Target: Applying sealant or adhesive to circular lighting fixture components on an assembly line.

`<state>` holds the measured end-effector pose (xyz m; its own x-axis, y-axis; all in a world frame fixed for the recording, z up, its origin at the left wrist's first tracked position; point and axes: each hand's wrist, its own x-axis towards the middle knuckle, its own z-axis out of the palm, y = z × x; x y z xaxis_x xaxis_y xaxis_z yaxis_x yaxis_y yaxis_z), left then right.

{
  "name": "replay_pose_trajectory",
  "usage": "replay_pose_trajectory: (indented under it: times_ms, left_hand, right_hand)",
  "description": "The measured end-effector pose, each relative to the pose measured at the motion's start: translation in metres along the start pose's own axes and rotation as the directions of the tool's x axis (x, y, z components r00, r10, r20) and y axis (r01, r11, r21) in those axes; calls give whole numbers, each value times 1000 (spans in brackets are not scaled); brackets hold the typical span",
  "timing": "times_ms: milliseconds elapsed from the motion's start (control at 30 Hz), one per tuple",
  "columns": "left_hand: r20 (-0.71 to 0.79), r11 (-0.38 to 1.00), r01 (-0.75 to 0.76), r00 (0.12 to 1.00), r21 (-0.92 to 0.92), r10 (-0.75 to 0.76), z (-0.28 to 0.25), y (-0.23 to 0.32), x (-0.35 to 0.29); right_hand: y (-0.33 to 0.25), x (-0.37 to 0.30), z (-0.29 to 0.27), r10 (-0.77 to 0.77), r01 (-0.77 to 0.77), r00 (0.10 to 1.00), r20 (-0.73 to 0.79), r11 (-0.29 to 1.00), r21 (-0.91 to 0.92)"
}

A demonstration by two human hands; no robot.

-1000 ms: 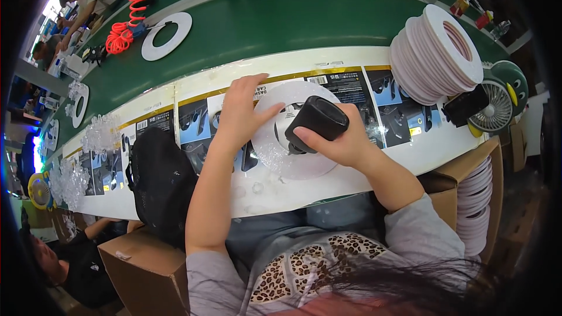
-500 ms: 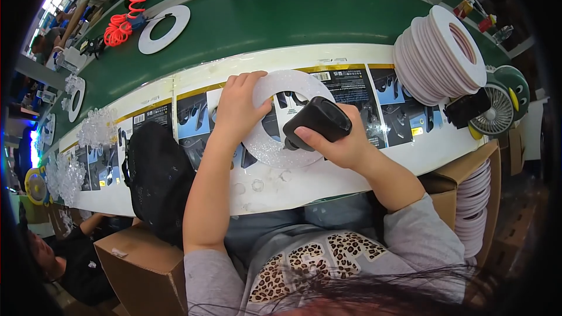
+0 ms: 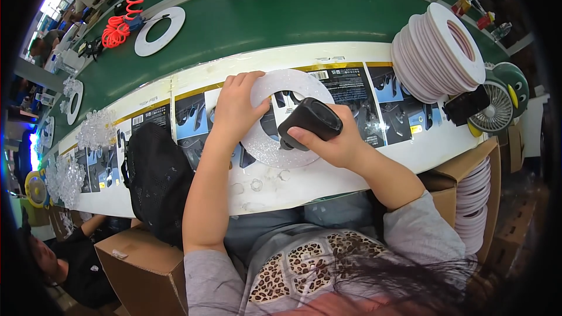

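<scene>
A flat white ring [image 3: 271, 155] with a speckled, glittery face lies on the printed sheets in front of me. My left hand [image 3: 238, 100] grips its left side, the thumb at the inner edge and the fingers over the upper left rim. In my right hand [image 3: 345, 143] is a black handheld power tool [image 3: 313, 122], its broad end toward me. The tool stands over the lower right of the ring and its hole. Its working tip is hidden beneath it, so I cannot tell whether it touches the ring.
Stacked white rings [image 3: 430, 58] and a small fan [image 3: 493, 108] stand to the right. A black bag [image 3: 157, 181] and clear plastic pieces [image 3: 96, 129] lie left. Another ring [image 3: 174, 34] lies near a coiled red hose [image 3: 116, 32]. Open cardboard boxes [image 3: 140, 257] flank me; a person sits lower left.
My right hand and the power tool have shifted slightly left over the ring. My left hand stays in its place on the ring.
</scene>
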<state>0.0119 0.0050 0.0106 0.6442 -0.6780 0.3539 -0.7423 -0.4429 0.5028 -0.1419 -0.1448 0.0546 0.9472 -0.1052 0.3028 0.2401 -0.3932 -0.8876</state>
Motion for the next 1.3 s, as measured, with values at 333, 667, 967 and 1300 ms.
replay_pose_trajectory:
  times_ms: [333,667,967,1300]
  left_hand:
    - [13,1000,7,1000,5,-7,0,0,0]
    - [-11,999,6,1000,34,-5,0,-3,0]
    - [-98,995,69,993,77,-61,-3,-10,0]
    - [-84,995,73,994,71,-67,-2,-9,1]
  right_hand:
    - [0,2,0,7,-6,1000,21,1000,-31]
    - [4,-1,-2,-44,43,999,-26,998,-42]
    - [1,-2,1,-89,89,996,22,996,-23]
    - [2,-2,2,-74,72,996,58,997,29]
